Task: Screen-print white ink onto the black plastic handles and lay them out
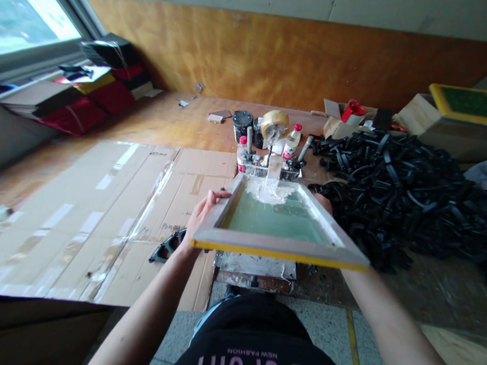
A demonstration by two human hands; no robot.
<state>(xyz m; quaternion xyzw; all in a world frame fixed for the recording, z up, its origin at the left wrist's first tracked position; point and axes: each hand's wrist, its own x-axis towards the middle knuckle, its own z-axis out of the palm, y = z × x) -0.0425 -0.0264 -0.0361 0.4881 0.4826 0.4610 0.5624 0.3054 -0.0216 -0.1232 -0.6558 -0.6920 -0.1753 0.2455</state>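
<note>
A screen printing frame (pixel 281 246) is tilted up in front of me, its near edge yellow and its greenish mesh smeared with white at the far end. My left hand (pixel 203 216) is closed on the left side of this frame, fingers along the rim. On the right side, my right hand (pixel 324 202) grips the opposite rim, mostly hidden behind it. The frame's far end meets a metal clamp stand (pixel 274 171). Below lies a paint-stained metal base plate (pixel 254 265). Beside my left wrist, a black plastic part (pixel 168 248) rests on the cardboard.
Flattened cardboard (pixel 142 197) covers the table's left. A large heap of black plastic parts (pixel 418 189) lies at right. Behind the stand are a bottle with a red cap (pixel 292 141), a black tub (pixel 242 125) and a tape roll (pixel 275 123). A wooden board (pixel 256 55) stands behind.
</note>
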